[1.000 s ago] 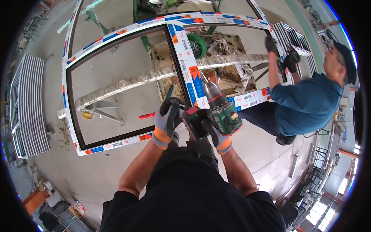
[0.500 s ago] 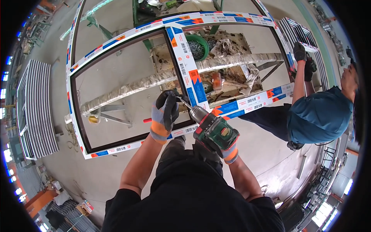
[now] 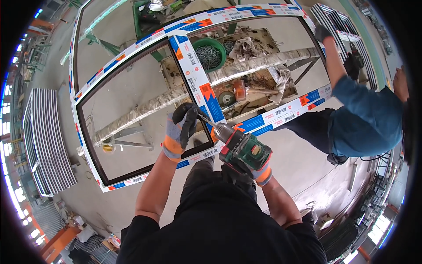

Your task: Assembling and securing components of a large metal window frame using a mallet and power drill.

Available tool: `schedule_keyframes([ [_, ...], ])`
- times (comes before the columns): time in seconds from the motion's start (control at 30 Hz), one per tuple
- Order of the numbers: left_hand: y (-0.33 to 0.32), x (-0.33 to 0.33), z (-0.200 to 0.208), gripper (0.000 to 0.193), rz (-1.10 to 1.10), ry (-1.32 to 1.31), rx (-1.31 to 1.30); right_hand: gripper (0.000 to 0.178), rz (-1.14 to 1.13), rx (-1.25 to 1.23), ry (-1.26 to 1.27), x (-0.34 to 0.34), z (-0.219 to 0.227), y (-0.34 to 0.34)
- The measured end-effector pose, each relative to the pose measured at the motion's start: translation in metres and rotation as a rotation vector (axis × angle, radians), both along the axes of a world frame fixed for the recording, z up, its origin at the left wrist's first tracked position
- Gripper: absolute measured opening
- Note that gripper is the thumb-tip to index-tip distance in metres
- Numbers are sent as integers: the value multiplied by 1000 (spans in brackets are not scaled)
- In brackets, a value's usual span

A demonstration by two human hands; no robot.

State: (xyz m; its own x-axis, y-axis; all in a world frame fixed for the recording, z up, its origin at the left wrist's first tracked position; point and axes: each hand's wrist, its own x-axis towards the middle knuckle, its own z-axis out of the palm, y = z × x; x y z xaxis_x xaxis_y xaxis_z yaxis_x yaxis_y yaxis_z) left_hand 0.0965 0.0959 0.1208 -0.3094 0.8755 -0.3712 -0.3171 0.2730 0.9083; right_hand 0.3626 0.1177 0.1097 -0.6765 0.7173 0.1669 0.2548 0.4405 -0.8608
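Note:
My right hand, in a grey and orange glove, grips a green and black cordless drill from beneath. The drill body hides most of its fingers. Its bit points forward and left, toward the fingertips of my left hand. That hand wears a grey and orange glove with black fingers. Thumb and fingers pinch at the bit's tip; whatever lies between them is too small to make out. Both hands are above the near part of a large window frame, beside its upright bar, which is covered in white, blue and orange printed film.
A wrapped support beam crosses under the frame. Below lie a green bowl of screws and a littered tray. At right a co-worker reaches to the frame's far corner. Stacked profiles stand left, more frames far right.
My view has shifted slightly, and the frame sits a little higher and further left. My hands keep their pose at the bit. The co-worker's hands have moved apart, one reaching farther along the frame.

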Motion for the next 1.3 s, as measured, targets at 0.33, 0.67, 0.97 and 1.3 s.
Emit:
schedule_keyframes([
  [0.33, 38, 19, -2, 24, 57, -133, -19, 30, -162, -173, 46, -7, -6, 21],
  [0.67, 207, -74, -66, 25, 167, 942, -56, 23, -466, -814, 680, -50, -13, 90],
  [0.97, 428, -177, -171, 45, -83, 1791, -377, 22, -648, -1339, 1165, -152, -96, 175],
  [1.3, 434, -191, -193, 34, -108, 2037, -262, 17, -595, -1776, 1439, -208, -165, 257],
])
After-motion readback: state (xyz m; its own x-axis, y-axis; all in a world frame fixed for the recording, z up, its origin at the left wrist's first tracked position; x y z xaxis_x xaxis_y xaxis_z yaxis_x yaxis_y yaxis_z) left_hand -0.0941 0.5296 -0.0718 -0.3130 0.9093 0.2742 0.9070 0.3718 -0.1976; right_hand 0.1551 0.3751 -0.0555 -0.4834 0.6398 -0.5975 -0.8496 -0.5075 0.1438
